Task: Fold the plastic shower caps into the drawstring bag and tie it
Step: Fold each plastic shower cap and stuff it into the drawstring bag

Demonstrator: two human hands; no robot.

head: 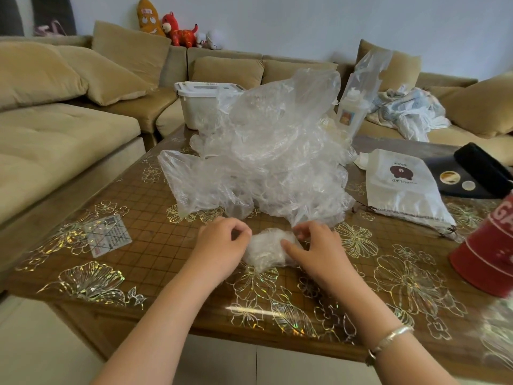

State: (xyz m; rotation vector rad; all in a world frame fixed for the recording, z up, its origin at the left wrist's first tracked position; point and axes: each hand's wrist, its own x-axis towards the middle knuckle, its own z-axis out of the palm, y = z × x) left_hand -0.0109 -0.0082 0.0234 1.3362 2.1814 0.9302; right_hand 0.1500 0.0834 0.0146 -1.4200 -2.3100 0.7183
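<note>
Clear caps [258,151], white bag [402,187]

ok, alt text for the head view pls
Both hands, left hand and right hand, grip a small folded shower cap on a floral table. Behind it lies a loose plastic pile; the drawstring bag lies flat at right.

Floral table [144,276] under shower caps [266,151], drawstring bag [402,190], perhaps a red can [491,257].

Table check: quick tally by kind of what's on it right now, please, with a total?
Folded shower cap bundle, held between left hand and right hand: 1
Loose clear plastic heap, caps uncountable: 1
Drawstring bag: 1
White lidded container: 1
Red can: 1
Small card: 1
Bagged bottle: 1
Black visor: 1
Total: 8
</note>
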